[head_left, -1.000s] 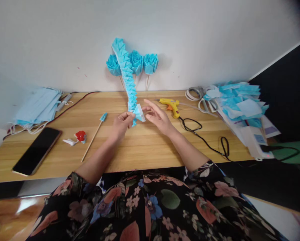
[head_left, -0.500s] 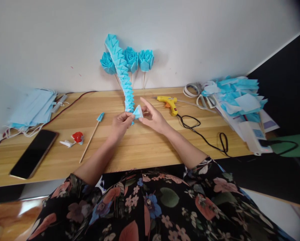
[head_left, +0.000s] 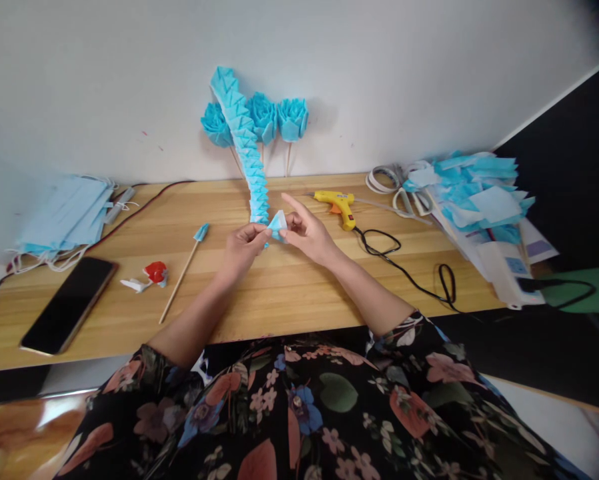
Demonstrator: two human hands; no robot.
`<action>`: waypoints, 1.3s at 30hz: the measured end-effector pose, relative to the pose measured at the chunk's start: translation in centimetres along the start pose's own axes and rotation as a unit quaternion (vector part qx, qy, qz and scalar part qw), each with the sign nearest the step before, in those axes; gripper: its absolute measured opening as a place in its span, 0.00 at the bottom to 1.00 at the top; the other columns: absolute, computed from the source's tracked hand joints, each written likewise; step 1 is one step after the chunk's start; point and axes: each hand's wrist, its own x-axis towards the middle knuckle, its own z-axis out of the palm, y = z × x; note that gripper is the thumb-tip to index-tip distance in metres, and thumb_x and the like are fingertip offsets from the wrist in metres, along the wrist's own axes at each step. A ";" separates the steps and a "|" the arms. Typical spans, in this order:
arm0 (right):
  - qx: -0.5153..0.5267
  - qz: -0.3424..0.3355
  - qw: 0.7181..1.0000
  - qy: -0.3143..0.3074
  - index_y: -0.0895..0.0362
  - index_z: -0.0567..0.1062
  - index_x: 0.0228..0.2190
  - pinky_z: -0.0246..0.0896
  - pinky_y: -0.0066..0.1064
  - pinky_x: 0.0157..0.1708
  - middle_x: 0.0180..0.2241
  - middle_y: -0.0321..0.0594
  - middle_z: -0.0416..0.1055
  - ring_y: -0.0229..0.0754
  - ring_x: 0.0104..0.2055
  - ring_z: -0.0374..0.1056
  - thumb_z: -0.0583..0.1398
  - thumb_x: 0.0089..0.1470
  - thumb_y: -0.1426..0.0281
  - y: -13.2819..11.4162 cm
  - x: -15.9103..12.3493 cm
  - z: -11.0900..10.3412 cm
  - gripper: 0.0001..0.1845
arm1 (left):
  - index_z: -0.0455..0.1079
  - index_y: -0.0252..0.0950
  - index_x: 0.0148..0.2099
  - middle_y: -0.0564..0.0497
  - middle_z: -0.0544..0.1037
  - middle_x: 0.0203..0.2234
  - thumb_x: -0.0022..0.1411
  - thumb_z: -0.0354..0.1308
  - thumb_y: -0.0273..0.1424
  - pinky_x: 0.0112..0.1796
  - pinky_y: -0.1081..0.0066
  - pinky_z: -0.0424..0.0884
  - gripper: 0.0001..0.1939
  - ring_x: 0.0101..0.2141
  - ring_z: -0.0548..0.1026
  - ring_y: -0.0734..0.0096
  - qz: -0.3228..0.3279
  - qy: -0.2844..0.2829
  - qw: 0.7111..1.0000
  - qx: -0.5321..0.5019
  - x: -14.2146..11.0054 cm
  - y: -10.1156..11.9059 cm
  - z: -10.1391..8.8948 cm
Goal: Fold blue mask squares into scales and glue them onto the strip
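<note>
Over the middle of the wooden table [head_left: 289,293], both hands pinch a small folded light-blue piece [head_left: 278,223]. My left hand [head_left: 241,248] holds its left corner between thumb and fingers. My right hand [head_left: 308,235] grips its right side, index finger stretched out above it. Just behind the piece, a long chain of folded blue pieces [head_left: 244,143] leans up against the white wall, next to three blue fabric roses on sticks [head_left: 262,120].
A yellow glue gun [head_left: 337,205] with a black cord [head_left: 404,270] lies to the right. Blue scraps and scissors [head_left: 467,197] are piled far right. On the left lie a stick with a blue tip [head_left: 183,272], a red-and-white item [head_left: 152,275], a phone [head_left: 69,305] and face masks [head_left: 64,217].
My right hand, open beside the piece a second ago, has closed onto it. The view shifted slightly; both hands stay in about the same place.
</note>
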 end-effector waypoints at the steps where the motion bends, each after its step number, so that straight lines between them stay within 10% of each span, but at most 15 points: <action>1: 0.001 0.000 1.000 -0.001 0.48 0.55 0.68 0.70 0.33 0.40 0.38 0.34 0.76 0.37 0.36 0.70 0.62 0.57 0.69 -0.1 0.0 0.0 0.42 | 0.72 0.36 0.26 0.57 0.64 0.15 0.52 0.66 0.41 0.23 0.74 0.53 0.14 0.19 0.57 0.79 -0.001 -0.002 1.000 0.002 0.0 0.1 0.0; 14: -0.027 -0.006 1.000 -0.001 0.49 0.56 0.67 0.65 0.31 0.35 0.29 0.30 0.64 0.36 0.31 0.63 0.60 0.57 0.71 -0.6 -0.1 0.0 0.38 | 0.70 0.37 0.25 0.55 0.65 0.16 0.61 0.60 0.42 0.27 0.72 0.59 0.16 0.22 0.61 0.75 0.035 -0.023 0.999 0.007 0.0 -0.2 -0.2; 30: 0.012 0.028 0.999 0.041 0.47 0.60 0.65 0.70 0.42 0.52 0.44 0.40 0.78 0.45 0.48 0.73 0.56 0.64 0.54 -1.7 0.0 -1.1 0.32 | 0.69 0.35 0.26 0.57 0.68 0.17 0.52 0.68 0.38 0.26 0.74 0.59 0.14 0.21 0.62 0.79 -0.005 -0.013 0.996 -0.086 0.6 -0.6 -0.1; 39: -0.273 -0.142 0.949 0.070 0.45 0.72 0.53 0.62 0.53 0.60 0.54 0.40 0.74 0.51 0.58 0.67 0.60 0.57 0.73 -1.8 0.2 -1.5 0.22 | 0.67 0.36 0.26 0.56 0.68 0.15 0.52 0.69 0.36 0.25 0.74 0.58 0.14 0.19 0.62 0.79 -0.058 -0.018 0.982 -0.182 0.5 0.1 -0.3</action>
